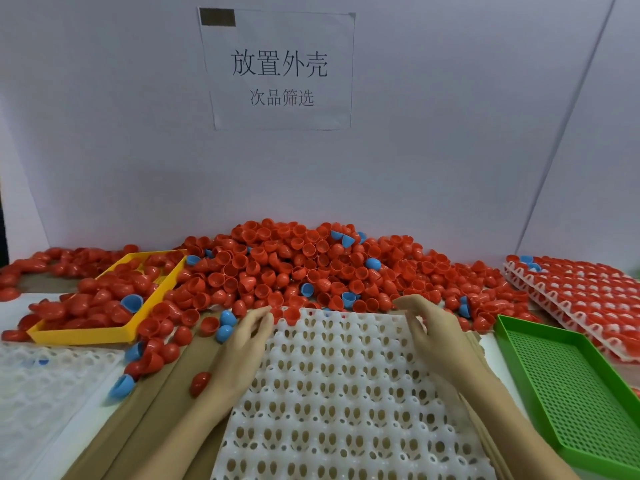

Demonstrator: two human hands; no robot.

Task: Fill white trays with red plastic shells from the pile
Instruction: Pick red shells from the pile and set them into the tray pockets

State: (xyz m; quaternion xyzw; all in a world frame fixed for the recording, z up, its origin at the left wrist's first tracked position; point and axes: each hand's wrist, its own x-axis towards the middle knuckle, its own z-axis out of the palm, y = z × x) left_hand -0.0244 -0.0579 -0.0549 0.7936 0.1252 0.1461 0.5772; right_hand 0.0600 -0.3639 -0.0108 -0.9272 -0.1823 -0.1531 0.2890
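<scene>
Nearest you, the white tray (346, 393) lies empty on brown board. Your left hand (247, 336) and right hand (427, 325) rest at its far corners, apart, fingers loosely extended, gripping nothing. Beyond them, the pile of red shells (304, 265) reaches the wall.

A white paper sheet (280, 69) taped to the wall reads "放置外壳" above smaller "次品筛选".
</scene>
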